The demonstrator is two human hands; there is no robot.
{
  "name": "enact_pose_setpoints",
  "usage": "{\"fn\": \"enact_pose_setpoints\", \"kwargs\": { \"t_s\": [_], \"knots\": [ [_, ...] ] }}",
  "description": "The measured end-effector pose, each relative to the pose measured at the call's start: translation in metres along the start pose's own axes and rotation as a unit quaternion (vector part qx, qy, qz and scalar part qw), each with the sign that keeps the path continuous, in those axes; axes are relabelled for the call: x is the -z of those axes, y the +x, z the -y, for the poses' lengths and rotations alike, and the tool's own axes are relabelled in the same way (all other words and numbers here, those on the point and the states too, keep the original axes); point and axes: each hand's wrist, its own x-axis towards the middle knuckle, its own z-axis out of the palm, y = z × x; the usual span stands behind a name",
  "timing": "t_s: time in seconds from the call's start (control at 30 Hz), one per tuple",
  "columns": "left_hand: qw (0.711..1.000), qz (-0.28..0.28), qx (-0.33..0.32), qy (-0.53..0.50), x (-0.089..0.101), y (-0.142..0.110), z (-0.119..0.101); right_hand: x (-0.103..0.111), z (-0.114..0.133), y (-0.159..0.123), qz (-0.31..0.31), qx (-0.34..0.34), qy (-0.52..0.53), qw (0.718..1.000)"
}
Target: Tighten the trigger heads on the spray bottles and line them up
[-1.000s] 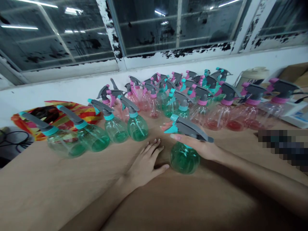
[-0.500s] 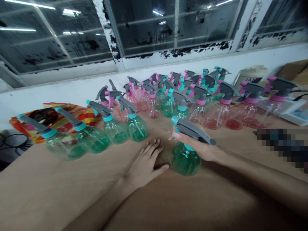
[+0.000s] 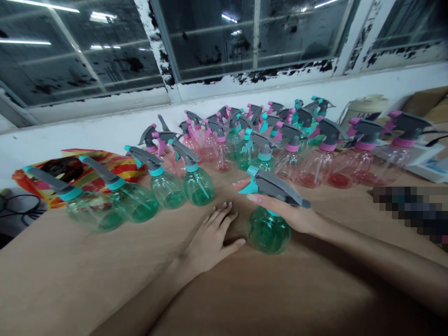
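A green-tinted spray bottle (image 3: 269, 235) stands upright on the wooden table (image 3: 87, 275), with a grey spray head and a teal nozzle, trigger and collar. My right hand (image 3: 297, 215) is wrapped around its neck below the spray head; some fingertips show by the trigger, and the rest of the grip is partly hidden. To the left of that bottle, my left hand (image 3: 210, 242) lies flat on the tabletop, fingers stretched out and holding nothing. Just beyond its fingertips is another green spray bottle (image 3: 199, 186), which it does not touch.
Several green bottles, including a leftmost one (image 3: 94, 212), line the left side. Pink spray bottles (image 3: 317, 165) and more green ones crowd the back by the wall. A striped bag (image 3: 115, 161) lies back left; a white jug (image 3: 364, 112) stands back right.
The right hand's fingers have loosened and straightened at the trigger, which now sticks out further from the spray head. The bottle has shifted very slightly left. My left hand stays put.
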Motion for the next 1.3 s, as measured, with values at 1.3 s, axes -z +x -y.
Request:
{"fn": "enact_pose_setpoints", "kwargs": {
  "t_s": [1.3],
  "knots": [
    [1.000,-0.009,-0.005,-0.009,-0.002,-0.001,0.001,0.006,-0.010,0.002,0.044,0.021,-0.001,0.999]
  ]
}}
